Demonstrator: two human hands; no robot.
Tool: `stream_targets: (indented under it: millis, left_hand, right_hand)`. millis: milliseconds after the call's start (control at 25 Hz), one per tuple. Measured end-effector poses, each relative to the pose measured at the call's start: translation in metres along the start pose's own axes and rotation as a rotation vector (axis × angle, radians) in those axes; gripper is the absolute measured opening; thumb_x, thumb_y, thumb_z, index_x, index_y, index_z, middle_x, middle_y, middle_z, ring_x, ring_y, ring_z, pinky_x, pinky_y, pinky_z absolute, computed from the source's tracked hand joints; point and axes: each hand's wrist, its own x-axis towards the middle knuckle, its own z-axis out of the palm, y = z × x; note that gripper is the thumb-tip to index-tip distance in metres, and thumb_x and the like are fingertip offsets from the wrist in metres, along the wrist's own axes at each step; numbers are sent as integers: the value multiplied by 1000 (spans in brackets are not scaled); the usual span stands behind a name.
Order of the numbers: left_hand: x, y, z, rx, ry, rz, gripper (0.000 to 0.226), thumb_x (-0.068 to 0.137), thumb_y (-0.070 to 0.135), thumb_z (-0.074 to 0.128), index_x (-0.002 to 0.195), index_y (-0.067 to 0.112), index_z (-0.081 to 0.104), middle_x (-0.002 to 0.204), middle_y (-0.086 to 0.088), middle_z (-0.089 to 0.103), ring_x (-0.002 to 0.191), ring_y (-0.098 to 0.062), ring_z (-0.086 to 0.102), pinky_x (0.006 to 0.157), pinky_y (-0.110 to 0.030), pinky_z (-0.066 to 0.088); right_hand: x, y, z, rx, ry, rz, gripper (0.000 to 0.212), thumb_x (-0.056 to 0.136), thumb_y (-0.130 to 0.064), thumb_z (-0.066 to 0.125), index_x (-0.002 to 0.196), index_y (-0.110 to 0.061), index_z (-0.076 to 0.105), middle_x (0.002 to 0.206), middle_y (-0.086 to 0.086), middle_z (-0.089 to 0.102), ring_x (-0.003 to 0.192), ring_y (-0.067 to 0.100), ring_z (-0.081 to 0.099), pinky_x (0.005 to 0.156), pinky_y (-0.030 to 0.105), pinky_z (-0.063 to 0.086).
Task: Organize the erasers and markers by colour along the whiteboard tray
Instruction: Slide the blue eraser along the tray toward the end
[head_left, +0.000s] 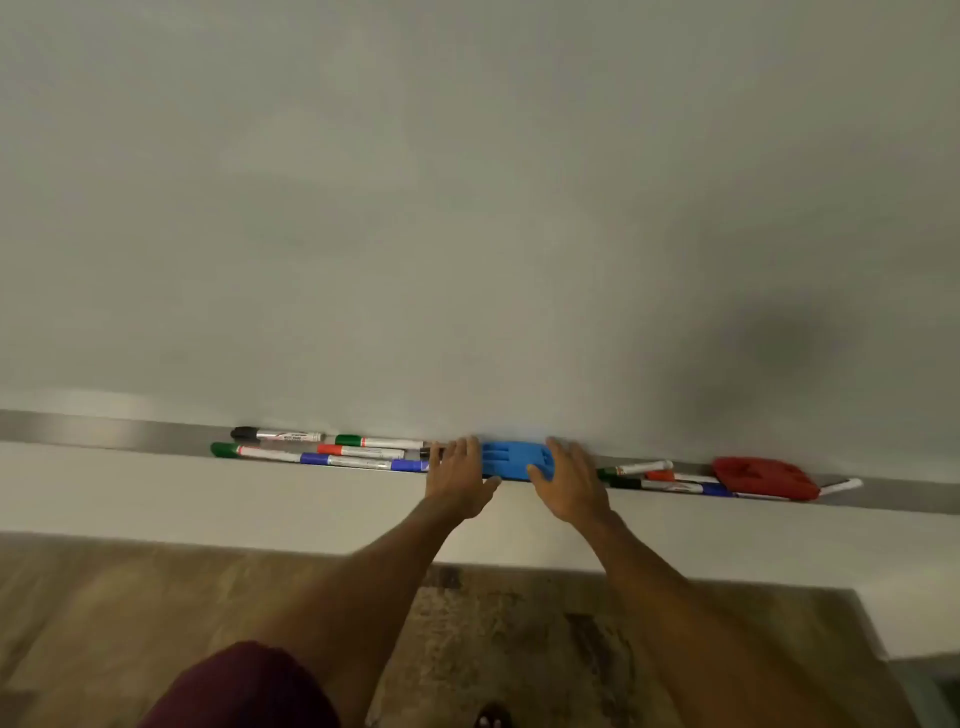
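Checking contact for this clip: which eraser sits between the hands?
The blue eraser, mid-tray, flanked by both hands; the red eraser lies untouched far to the right.

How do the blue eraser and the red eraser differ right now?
The blue eraser sits mid-tray between the left hand and right hand; the red eraser lies farther right, untouched. The red one rests over markers; the blue one looks flat. Both sit on the whiteboard tray.

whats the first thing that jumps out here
A bright blue plastic eraser sits mid-way along the metal whiteboard tray, flanked by the left hand and right hand. Further right lies a red eraser over some markers, and a jumbled cluster of mixed-colour markers lies left of the hands.
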Motion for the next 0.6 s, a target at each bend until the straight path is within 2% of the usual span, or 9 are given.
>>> stream_targets:
  millis: [200,440,600]
  left_hand:
    - [4,11,4,-15,-41,-60,66,97,43,45,148,8,22,149,-9,41,141,-23,33,119,-49,-1]
    - [5,16,8,-90,-43,-66,53,97,30,51,142,11,32,145,-8,46,138,-23,38,121,-49,4]
    - [3,15,11,-131,-25,-81,55,97,25,52,145,11,29,147,-7,44,138,-23,37,121,-45,5]
  right_hand:
    - [8,8,0,38,-44,-10,59,95,-43,49,145,-19,29,146,13,38,131,31,42,106,47,43]
    - [9,13,1,83,-64,-38,57,95,-31,53,145,-15,31,144,16,35,129,33,42,107,46,43]
    - [9,14,2,112,-40,-51,54,95,-27,55,143,-15,35,143,16,34,127,32,44,107,45,43]
